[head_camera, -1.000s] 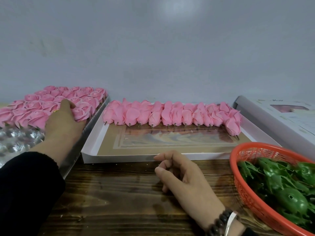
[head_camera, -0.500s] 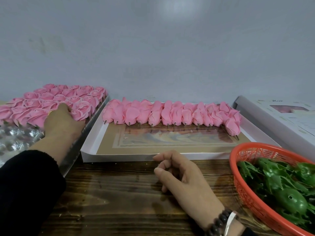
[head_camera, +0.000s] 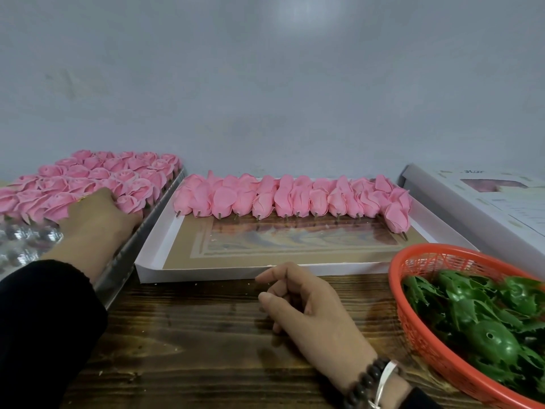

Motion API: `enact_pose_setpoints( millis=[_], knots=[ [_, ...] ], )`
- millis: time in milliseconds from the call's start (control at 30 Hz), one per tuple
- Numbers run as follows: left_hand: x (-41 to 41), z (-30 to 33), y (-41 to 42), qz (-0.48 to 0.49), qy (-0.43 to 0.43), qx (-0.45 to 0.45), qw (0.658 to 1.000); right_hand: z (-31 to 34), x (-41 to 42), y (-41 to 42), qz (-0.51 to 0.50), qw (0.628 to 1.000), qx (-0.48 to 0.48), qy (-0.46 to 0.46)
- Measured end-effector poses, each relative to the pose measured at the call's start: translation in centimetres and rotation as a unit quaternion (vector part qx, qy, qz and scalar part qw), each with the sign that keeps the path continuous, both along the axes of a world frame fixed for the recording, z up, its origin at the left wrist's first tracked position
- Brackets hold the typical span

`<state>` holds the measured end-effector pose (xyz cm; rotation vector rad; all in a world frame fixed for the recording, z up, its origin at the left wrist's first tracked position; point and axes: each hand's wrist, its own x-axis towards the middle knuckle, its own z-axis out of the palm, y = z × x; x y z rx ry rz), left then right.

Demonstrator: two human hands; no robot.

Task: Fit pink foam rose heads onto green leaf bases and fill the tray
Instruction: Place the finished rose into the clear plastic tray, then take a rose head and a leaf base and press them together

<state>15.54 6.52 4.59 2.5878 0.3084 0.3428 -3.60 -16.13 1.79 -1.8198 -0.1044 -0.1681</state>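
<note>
- The left hand [head_camera: 94,215], in a black sleeve [head_camera: 44,326], reaches into the shiny silver blister tray [head_camera: 124,273] at the left; its fingers are buried among the pink foam rose heads [head_camera: 88,178] standing there, so whether it grips one I cannot tell
- Those upright rose heads fill the far part of the silver tray; the near cells [head_camera: 20,243] show bare plastic
- The right hand [head_camera: 306,308] rests on the dark brown wooden worktop [head_camera: 182,343], fingers loosely curled and holding nothing, forefinger tip just at the front wall of the shallow white cardboard box lid [head_camera: 206,273]
- A dark bead bracelet [head_camera: 365,382] and a silver bangle [head_camera: 385,379] sit on the right wrist
- A row of pink foam roses lying on their sides [head_camera: 295,199], stubs pointing toward the person, runs along the far edge of the white lid
- The round orange plastic mesh basket [head_camera: 413,320] at the right holds a heap of green plastic leaf bases [head_camera: 489,340]
- A flat white printed carton [head_camera: 483,208] lies behind the basket, against the grey wall [head_camera: 265,84]
</note>
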Motion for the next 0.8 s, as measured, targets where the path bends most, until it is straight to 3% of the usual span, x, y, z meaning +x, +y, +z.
enact_pose_setpoints(
  millis=[267,367,433,533,667,700,800],
  knots=[
    [-2.6,-0.1,-1.8,0.008,-0.03,-0.003,1.0,-0.4,0.1,-0.1,-0.004,1.0,0.004,0.025],
    [-4.8,0.8,-3.7,0.002,-0.097,0.003,0.995,-0.4,0.1,-0.1,-0.002,0.999,0.0,0.034],
    [-7.3,0.4,-5.5,-0.047,-0.163,-0.046,0.984,-0.3,0.1,-0.1,-0.004,1.0,-0.004,0.028],
    [-13.0,-1.2,-8.4,-0.158,-0.236,-0.193,0.939,-0.2,0.1,0.0,-0.012,1.0,-0.005,0.017],
    [-18.2,-3.6,-11.0,-0.176,-0.102,-0.498,0.843,-0.3,0.3,0.1,-0.023,1.0,-0.011,-0.002],
    [-18.7,-3.9,-11.4,-0.184,-0.074,-0.516,0.833,-0.4,0.4,0.2,-0.027,1.0,-0.015,-0.006],
    [-18.8,-3.9,-11.9,-0.257,-0.072,-0.44,0.858,-0.6,0.3,0.3,-0.05,0.998,-0.024,-0.017]
  ],
)
